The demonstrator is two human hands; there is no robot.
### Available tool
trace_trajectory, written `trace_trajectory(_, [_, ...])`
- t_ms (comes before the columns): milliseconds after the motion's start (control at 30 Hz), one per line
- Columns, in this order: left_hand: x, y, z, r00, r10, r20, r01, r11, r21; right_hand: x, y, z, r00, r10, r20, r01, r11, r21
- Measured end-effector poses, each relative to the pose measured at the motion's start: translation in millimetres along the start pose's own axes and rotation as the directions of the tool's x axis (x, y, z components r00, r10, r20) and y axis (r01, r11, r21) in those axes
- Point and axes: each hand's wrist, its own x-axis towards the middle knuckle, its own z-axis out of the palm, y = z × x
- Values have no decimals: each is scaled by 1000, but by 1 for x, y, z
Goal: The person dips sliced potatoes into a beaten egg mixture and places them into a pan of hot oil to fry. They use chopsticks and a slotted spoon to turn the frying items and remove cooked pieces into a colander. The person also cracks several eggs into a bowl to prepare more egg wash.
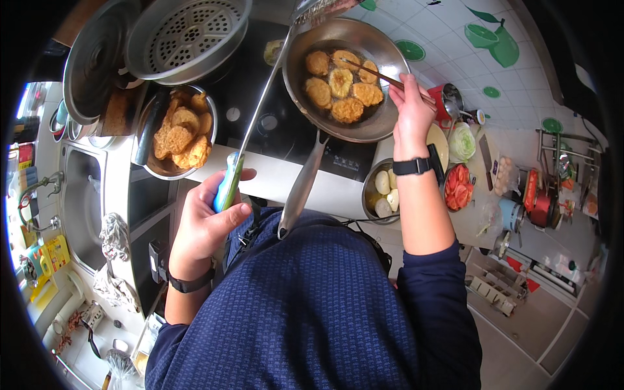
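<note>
My left hand (209, 214) grips the blue and green handle (229, 183) of a long metal utensil, probably a skimmer. Its rod slants up to a partly cut-off head (324, 13) at the far rim of the frying pan (375, 119). Wooden chopsticks (378, 74) are in my right hand (412, 112), their tips at a fritter (346, 59) in the pan's oil. Several other battered rounds fry around it, one paler piece (340, 82) among them. The pan's metal handle (302, 190) points toward me, between my hands.
Left of the pan, a metal bowl (213, 141) holds fried pieces beside a steamer pot (195, 34). A bowl of pale slices (382, 183) stands by my right forearm. Farther right are cut tomatoes (458, 187), cabbage (461, 141), a knife (485, 161) and eggs (504, 175). A sink (85, 209) lies left.
</note>
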Motion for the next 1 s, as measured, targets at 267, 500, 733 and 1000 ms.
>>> trace_trajectory(267, [3,-3,4,1000,6,10,-6,1000,10,-6,8,-31,992,109,-71,-110,994,-17])
trace_trajectory(500, [2,0,6,999,14,30,-15,999,43,-14,4,-36,1000,-30,-10,30,999,-26])
trace_trajectory(733, [4,-2,8,1000,11,25,-13,999,49,-79,6,-17,722,-440,534,674,623,-397])
trace_trajectory(1000, [5,2,7,999,12,33,-13,998,54,-84,14,-4,739,-387,552,661,576,-482])
